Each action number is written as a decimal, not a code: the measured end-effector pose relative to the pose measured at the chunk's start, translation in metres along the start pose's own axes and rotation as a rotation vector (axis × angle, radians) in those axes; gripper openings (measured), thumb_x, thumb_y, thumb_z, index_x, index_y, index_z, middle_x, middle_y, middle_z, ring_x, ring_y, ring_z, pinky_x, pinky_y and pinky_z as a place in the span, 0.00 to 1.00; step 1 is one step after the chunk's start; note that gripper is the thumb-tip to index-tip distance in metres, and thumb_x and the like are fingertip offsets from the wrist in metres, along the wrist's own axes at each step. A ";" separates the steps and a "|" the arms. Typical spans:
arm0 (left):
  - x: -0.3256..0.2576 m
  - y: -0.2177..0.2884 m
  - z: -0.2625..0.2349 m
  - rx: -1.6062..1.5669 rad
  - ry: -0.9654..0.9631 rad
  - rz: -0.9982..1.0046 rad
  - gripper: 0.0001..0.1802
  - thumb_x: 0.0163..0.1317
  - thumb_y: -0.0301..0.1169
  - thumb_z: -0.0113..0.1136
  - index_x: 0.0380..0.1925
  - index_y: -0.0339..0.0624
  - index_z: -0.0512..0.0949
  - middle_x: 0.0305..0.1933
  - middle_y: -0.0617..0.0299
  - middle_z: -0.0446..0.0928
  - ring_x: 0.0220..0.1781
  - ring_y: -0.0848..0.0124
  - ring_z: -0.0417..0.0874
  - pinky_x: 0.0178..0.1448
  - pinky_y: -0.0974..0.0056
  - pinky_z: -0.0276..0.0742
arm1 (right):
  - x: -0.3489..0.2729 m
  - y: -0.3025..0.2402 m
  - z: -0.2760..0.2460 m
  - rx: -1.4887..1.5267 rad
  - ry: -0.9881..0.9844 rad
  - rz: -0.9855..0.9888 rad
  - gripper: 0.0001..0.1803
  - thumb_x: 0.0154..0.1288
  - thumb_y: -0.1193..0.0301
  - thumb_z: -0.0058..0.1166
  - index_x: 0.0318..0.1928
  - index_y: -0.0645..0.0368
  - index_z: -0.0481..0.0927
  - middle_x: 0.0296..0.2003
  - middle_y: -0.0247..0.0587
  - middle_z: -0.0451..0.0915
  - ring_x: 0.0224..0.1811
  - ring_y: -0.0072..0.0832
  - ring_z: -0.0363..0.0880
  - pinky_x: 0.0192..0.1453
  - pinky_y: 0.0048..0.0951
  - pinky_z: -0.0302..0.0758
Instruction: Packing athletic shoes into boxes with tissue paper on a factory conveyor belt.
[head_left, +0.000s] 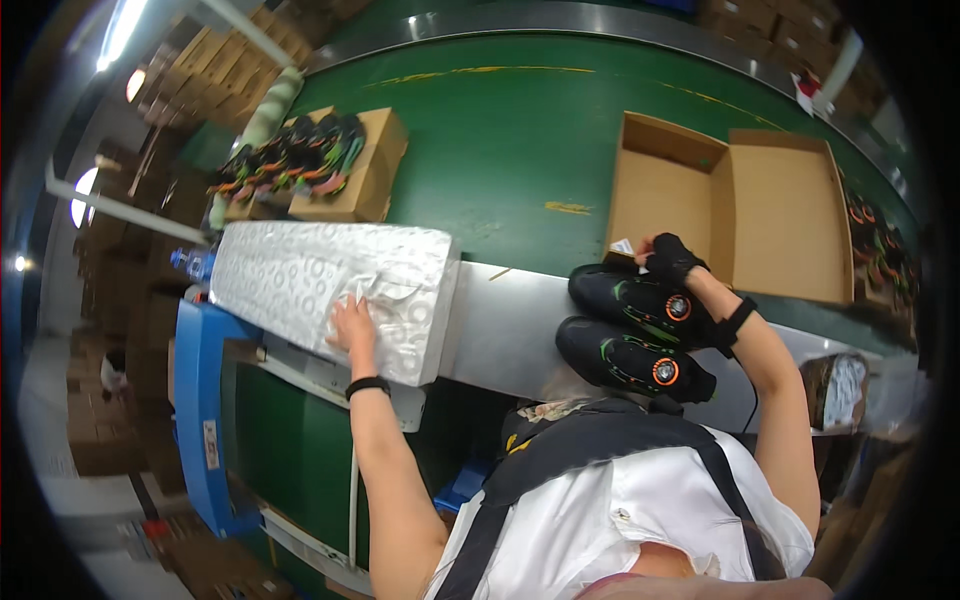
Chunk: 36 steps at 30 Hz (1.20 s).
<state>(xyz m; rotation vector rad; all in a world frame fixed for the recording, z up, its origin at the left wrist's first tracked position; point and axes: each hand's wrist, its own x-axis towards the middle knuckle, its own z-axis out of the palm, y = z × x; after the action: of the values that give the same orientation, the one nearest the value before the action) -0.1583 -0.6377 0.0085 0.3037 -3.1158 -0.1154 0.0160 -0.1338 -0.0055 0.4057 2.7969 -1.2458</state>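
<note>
Blk shoes [640, 303] nr open cardbd box [745, 200]

The left arm [395, 490] reaches up from the lower edge, nearly straight, a dark band [368, 386] round its wrist, and ends in a bare left hand [352, 325] with the palm turned down and the fingers extended and a little apart. The right arm [785, 400] bends at the elbow, its forearm slanting up and inward past a wide black strap [737, 326] to the right hand [668, 260], which wears a black glove that leaves the fingertips bare; those fingers point leftward and curl, their exact closure too small to tell.
</note>
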 end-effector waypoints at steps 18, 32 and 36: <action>-0.098 0.257 -0.158 -0.982 0.341 0.915 0.10 0.60 0.29 0.41 0.32 0.30 0.67 0.27 0.62 0.65 0.28 0.75 0.63 0.31 0.70 0.61 | -0.043 -0.101 -0.065 0.925 -0.337 0.112 0.13 0.51 0.72 0.52 0.39 0.60 0.70 0.31 0.38 0.74 0.28 0.18 0.72 0.33 0.19 0.71; -0.221 0.458 -0.082 -0.770 0.141 1.487 0.26 0.51 0.44 0.55 0.45 0.37 0.68 0.53 0.42 0.59 0.58 0.46 0.56 0.56 0.47 0.53 | -0.136 0.024 -0.185 0.859 1.451 0.184 0.05 0.55 0.70 0.53 0.28 0.56 0.73 0.17 0.25 0.67 0.13 0.12 0.59 0.14 0.13 0.57; -0.151 0.416 0.013 -0.244 0.079 1.311 0.29 0.52 0.51 0.50 0.49 0.45 0.66 0.57 0.44 0.56 0.62 0.46 0.50 0.54 0.33 0.45 | -0.183 0.071 -0.224 0.822 1.672 0.089 0.10 0.53 0.70 0.55 0.34 0.60 0.72 0.23 0.29 0.70 0.16 0.14 0.63 0.18 0.13 0.62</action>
<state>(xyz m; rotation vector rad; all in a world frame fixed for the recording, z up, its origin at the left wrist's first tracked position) -0.0901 -0.2006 0.0265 -1.5837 -2.5092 -0.4058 0.2240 0.0371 0.1223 2.5483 2.5355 -2.8736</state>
